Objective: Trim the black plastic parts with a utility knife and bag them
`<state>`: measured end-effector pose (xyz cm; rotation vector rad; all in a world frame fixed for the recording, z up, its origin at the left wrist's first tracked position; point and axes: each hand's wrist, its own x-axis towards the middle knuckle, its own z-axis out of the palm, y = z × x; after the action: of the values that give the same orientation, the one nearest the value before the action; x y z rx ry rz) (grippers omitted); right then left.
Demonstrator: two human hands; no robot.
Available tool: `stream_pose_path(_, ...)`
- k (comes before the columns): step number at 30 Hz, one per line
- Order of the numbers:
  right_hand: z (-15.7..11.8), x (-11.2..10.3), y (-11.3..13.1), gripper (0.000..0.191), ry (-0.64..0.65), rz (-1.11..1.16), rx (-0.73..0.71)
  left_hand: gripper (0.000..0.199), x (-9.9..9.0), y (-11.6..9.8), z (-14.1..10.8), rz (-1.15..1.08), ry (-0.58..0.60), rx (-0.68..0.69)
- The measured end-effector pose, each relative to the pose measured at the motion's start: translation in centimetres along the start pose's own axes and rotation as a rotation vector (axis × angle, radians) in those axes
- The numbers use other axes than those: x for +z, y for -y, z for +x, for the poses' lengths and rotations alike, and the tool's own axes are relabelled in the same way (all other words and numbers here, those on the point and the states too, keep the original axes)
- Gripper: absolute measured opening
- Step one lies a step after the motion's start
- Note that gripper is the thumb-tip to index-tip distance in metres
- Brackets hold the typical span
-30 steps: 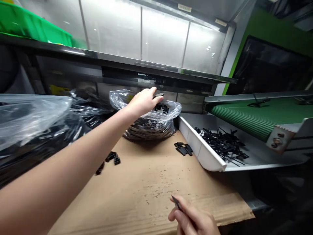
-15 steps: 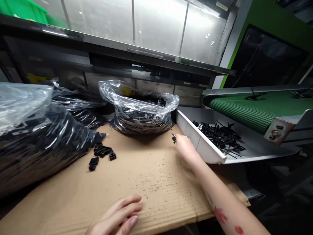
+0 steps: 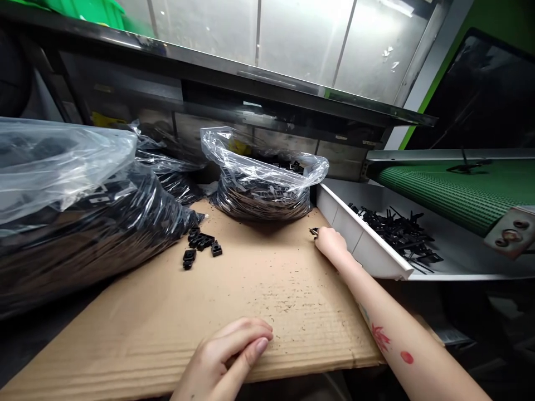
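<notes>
At the right of the cardboard sheet (image 3: 251, 278), beside the white tray's wall, my right hand (image 3: 331, 243) is closed. Something small and dark (image 3: 314, 231) with a thin pale metallic edge pokes out past its fingers; the fingers hide most of it, and I cannot make out its kind. My left hand (image 3: 232, 352) rests near the front edge of the cardboard, fingers together and loosely curled, thumb against them. Nothing shows in it. Several small black plastic parts (image 3: 201, 241) lie loose on the cardboard to the left, away from both hands.
An opened clear bag (image 3: 263, 192) of black parts stands at the back. A larger bag (image 3: 104, 223) fills the left side. To the right, a white tray (image 3: 359, 239) holds thin black pieces below a green conveyor belt (image 3: 443, 184). A metal shelf edge (image 3: 234, 72) crosses behind.
The camera view has swung left, so everything sits further right. My left hand's fingers have drawn together and the thumb has come against them. My right hand stays by the tray.
</notes>
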<state>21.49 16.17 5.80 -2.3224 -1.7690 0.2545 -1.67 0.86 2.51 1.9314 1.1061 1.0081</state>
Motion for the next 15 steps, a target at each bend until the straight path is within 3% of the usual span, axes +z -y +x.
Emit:
stream_pose_path(4, -2.2, -1.5, 0.7, 0.023, 0.011, 0.166, -0.065, 0.018, -0.1, 0.1, -0.1, 0.007, -0.041, -0.033)
stream_pose_path(7, -6.8, -2.5, 1.5, 0.022, 0.116, 0.367, -0.192, 0.017, 0.5, -0.1, 0.3, 0.023, -0.162, -0.104)
stream_pose_path(9, -10.5, -2.6, 1.8, 0.027, 0.221, 0.499, -0.264, 0.028, 1.4, -0.4, 0.6, 0.011, -0.225, -0.137)
stream_pose_path(12, -14.6, -1.7, 1.7, 0.027, 0.341, 0.647, -0.316, 0.03, 2.9, -1.0, 0.8, -0.011, -0.223, -0.083)
stream_pose_path(15, -16.4, 0.1, 0.3, 0.026, 0.182, 0.624, -0.395, 0.019, 3.5, -1.1, 0.6, 0.088, -0.199, 0.04)
